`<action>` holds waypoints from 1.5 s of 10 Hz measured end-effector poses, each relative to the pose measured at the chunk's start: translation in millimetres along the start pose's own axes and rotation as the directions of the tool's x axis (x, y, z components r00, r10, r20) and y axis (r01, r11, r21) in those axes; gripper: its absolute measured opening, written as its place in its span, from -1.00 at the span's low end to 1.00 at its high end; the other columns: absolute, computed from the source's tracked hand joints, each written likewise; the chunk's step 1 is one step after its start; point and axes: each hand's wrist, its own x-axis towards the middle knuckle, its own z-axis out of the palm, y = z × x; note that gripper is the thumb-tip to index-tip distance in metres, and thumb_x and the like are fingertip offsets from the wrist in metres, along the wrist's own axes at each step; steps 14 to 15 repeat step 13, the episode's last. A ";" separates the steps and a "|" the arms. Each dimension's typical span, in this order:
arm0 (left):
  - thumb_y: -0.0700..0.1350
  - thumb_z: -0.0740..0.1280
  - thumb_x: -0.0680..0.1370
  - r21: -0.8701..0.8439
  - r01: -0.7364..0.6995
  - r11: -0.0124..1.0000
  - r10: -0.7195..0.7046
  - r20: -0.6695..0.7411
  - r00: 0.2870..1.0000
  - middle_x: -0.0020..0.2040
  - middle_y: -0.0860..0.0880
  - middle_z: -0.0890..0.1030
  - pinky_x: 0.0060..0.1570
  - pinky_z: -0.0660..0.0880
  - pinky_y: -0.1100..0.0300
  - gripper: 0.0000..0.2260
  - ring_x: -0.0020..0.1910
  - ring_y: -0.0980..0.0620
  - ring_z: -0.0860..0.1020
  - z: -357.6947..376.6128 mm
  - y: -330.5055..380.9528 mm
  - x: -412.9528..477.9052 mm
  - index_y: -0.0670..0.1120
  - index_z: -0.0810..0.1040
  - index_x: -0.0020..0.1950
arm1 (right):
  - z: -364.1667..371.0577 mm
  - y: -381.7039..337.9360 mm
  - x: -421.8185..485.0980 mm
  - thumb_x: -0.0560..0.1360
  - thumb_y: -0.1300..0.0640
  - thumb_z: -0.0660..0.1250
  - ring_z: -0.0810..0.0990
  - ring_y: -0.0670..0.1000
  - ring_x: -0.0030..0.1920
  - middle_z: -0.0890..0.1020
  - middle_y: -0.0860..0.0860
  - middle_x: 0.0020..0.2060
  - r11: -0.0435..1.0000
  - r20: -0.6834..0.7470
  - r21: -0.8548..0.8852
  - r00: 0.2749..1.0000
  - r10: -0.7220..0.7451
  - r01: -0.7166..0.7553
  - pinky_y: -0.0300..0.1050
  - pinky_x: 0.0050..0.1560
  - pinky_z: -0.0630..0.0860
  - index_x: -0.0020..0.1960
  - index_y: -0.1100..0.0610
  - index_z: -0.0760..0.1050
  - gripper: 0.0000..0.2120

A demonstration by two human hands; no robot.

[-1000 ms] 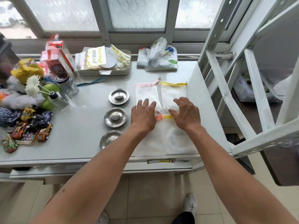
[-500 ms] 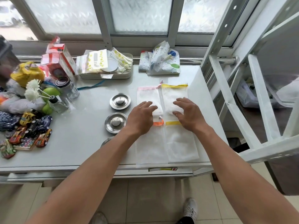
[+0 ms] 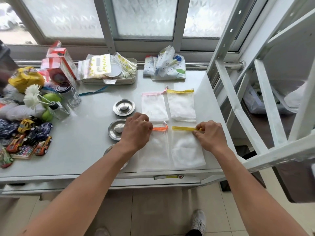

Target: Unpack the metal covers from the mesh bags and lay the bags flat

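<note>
On the white table (image 3: 88, 150) below the frosted window, four mesh bags lie flat in a two-by-two block near the right edge. At the back sit the pink-trimmed bag (image 3: 154, 107) and, just beside it on the right, the far yellow-trimmed bag (image 3: 182, 105); in front of them lie the orange-trimmed bag (image 3: 156, 150) and the near yellow-trimmed bag (image 3: 186, 150), their lower ends reaching the table's front edge. The left hand (image 3: 136, 133) rests on the left top corner of the orange-trimmed bag, fingers curled down onto the trim; whether it pinches the cloth or only presses it cannot be told. The right hand (image 3: 210, 134) is at the right top corner of the near yellow-trimmed bag, thumb and forefinger closed on the end of the yellow band. Left of the bags three metal covers stand in a line running front to back: the far metal cover (image 3: 124, 107) lies fully in view with its knob up, the middle metal cover (image 3: 115, 129) is partly hidden by the left hand, and the near metal cover (image 3: 109, 150) shows only as a sliver beside the left forearm. Along the table's left side lie toy cars (image 3: 29, 137), green fruit (image 3: 51, 97), a glass jar (image 3: 69, 94) and a yellow packet (image 3: 25, 79); a tray (image 3: 109, 81) of pouches sits at the back.
</note>
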 end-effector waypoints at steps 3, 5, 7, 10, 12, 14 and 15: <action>0.04 0.14 0.60 -0.017 -0.212 0.977 0.213 0.067 0.975 0.39 -0.14 0.44 0.24 0.43 -0.07 -0.67 0.38 -0.18 0.38 9.8 40.1 -50.6 -0.08 0.44 0.30 | -1.7 2.3 7.5 0.47 0.07 0.42 0.47 0.18 0.05 0.60 0.09 -0.08 1.000 -0.063 -0.022 0.998 -0.016 0.015 -0.01 0.03 0.47 -0.06 0.06 0.65 -0.91; 0.17 -0.16 0.63 0.031 -0.113 0.993 0.097 0.332 0.938 0.58 -0.06 -0.17 0.50 -0.09 -0.06 -0.48 0.54 -0.07 -0.21 28.2 46.7 -51.7 0.05 -0.14 0.55 | 3.5 -4.4 2.6 0.50 0.08 0.37 0.48 0.19 0.04 0.62 0.12 -0.08 1.000 -0.101 -0.014 0.995 -0.024 0.023 0.03 0.01 0.48 0.01 0.12 0.63 -0.85; 0.18 -0.16 0.63 0.042 -0.096 0.994 0.077 0.330 0.941 0.59 -0.05 -0.16 0.50 -0.10 -0.07 -0.48 0.54 -0.06 -0.22 31.3 49.9 -47.0 0.04 -0.13 0.56 | 2.6 -7.6 -4.2 0.49 0.09 0.39 0.49 0.20 0.05 0.63 0.14 -0.04 0.999 -0.122 0.002 0.992 -0.033 0.033 0.08 0.05 0.51 0.13 0.16 0.58 -0.76; 0.18 -0.17 0.62 0.027 -0.094 0.995 0.082 0.293 0.952 0.59 -0.04 -0.16 0.50 -0.09 -0.05 -0.48 0.54 -0.05 -0.21 33.9 51.3 -52.6 0.05 -0.14 0.55 | 3.1 -12.2 -7.7 0.49 0.05 0.39 0.49 0.22 0.07 0.62 0.17 -0.01 1.000 -0.128 -0.010 0.991 0.022 -0.023 0.08 0.03 0.50 0.14 0.16 0.57 -0.72; 0.19 -0.08 0.61 -0.088 -0.048 0.995 0.060 0.139 0.988 0.57 -0.07 0.12 0.49 0.08 -0.01 -0.47 0.55 -0.04 0.03 19.2 51.2 -50.1 0.00 0.06 0.54 | -0.1 -15.1 -8.1 0.46 0.06 0.41 0.49 0.21 0.08 0.61 0.16 -0.01 0.999 -0.174 0.031 0.985 0.013 -0.007 0.09 0.04 0.48 0.20 0.17 0.53 -0.65; 0.16 0.00 0.61 -0.174 0.039 0.984 -0.034 0.029 0.999 0.52 -0.09 0.27 0.44 0.21 -0.04 -0.52 0.51 -0.06 0.18 6.4 41.4 -38.4 -0.01 0.20 0.48 | 3.8 -21.3 -7.1 0.46 0.01 0.41 0.49 0.20 0.11 0.60 0.16 0.06 0.998 -0.188 0.058 0.982 -0.028 0.039 0.08 0.08 0.48 0.22 0.17 0.52 -0.61; 0.16 0.00 0.61 -0.174 0.039 0.984 -0.034 0.029 0.999 0.52 -0.09 0.27 0.44 0.21 -0.04 -0.52 0.51 -0.06 0.18 6.4 41.4 -38.4 -0.01 0.20 0.48 | 3.8 -21.3 -7.1 0.46 0.01 0.41 0.49 0.20 0.11 0.60 0.16 0.06 0.998 -0.188 0.058 0.982 -0.028 0.039 0.08 0.08 0.48 0.22 0.17 0.52 -0.61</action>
